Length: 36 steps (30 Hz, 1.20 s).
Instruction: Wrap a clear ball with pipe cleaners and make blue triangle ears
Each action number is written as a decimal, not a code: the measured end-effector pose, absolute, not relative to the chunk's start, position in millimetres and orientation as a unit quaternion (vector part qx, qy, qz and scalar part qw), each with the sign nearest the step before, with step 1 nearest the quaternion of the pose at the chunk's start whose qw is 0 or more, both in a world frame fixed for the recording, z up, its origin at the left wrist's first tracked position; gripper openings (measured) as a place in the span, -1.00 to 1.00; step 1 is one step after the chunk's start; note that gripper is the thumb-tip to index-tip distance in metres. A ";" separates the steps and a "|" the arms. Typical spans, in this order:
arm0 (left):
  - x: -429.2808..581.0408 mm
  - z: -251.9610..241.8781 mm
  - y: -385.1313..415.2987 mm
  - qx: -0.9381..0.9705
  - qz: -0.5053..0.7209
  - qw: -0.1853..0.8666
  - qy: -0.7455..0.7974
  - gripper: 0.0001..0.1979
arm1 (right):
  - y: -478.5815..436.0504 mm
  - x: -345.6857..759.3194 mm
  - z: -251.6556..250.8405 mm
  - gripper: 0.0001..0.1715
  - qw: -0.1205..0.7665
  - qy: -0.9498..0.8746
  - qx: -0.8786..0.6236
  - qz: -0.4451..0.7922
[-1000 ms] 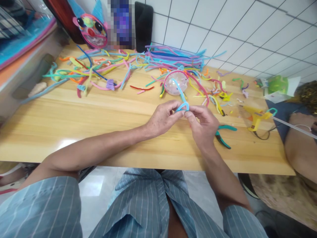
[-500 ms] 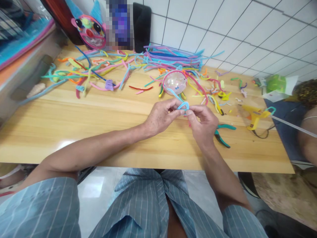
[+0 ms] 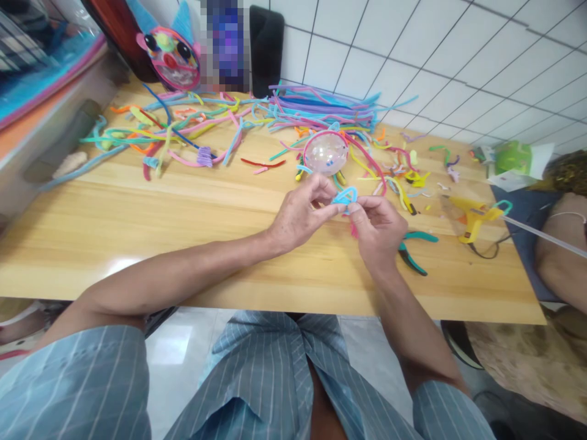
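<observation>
A light blue pipe cleaner (image 3: 346, 196), bent into a small loop, is pinched between my two hands over the wooden table. My left hand (image 3: 302, 214) grips it from the left with thumb and fingers, and one end of it sticks out behind those fingers. On the other side, my right hand (image 3: 378, 227) pinches the loop between thumb and forefinger. Just beyond the hands lies a clear round plastic piece with a pink rim (image 3: 326, 153). Part of a yellow-and-dark tool under that piece is hidden.
Green-handled pliers (image 3: 418, 237) lie right of my right hand, with a yellow glue gun (image 3: 474, 220) further right. Pipe cleaners (image 3: 321, 110) are piled at the back. A decorated face (image 3: 174, 58) stands back left, near a dark phone (image 3: 266, 52). Another person's arm (image 3: 562, 256) shows at right.
The blue pipe cleaner's long free end has swung left, behind my left fingers, and the loop is tighter. Both hands have shifted slightly to the right in view.
</observation>
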<state>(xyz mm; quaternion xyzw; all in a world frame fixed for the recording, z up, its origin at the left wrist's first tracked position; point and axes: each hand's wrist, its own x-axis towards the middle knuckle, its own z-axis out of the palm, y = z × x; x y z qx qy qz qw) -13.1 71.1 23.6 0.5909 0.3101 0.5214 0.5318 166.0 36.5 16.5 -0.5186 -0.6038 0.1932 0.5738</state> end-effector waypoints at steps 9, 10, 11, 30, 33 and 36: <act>-7.6 14.0 70.3 0.495 0.481 0.665 0.287 -0.42 | 39.9 164.0 22.9 -0.59 0.598 -0.570 -0.518 0.223; -7.7 14.7 70.8 0.490 0.479 0.673 0.278 -0.42 | 40.1 164.3 22.6 -0.58 0.596 -0.572 -0.517 0.228; -7.9 15.6 71.2 0.487 0.480 0.677 0.272 -0.43 | 40.2 164.6 22.2 -0.57 0.594 -0.573 -0.515 0.231; -7.6 12.1 68.3 0.502 0.510 0.652 0.250 -0.49 | 42.7 165.0 19.0 -0.75 0.603 -0.545 -0.493 0.310; -8.7 15.7 67.4 0.498 0.505 0.653 0.264 -0.49 | 42.5 163.6 19.5 -0.71 0.607 -0.540 -0.493 0.311; -8.7 20.5 66.8 0.489 0.505 0.654 0.280 -0.51 | 41.9 162.7 20.8 -0.69 0.608 -0.536 -0.496 0.311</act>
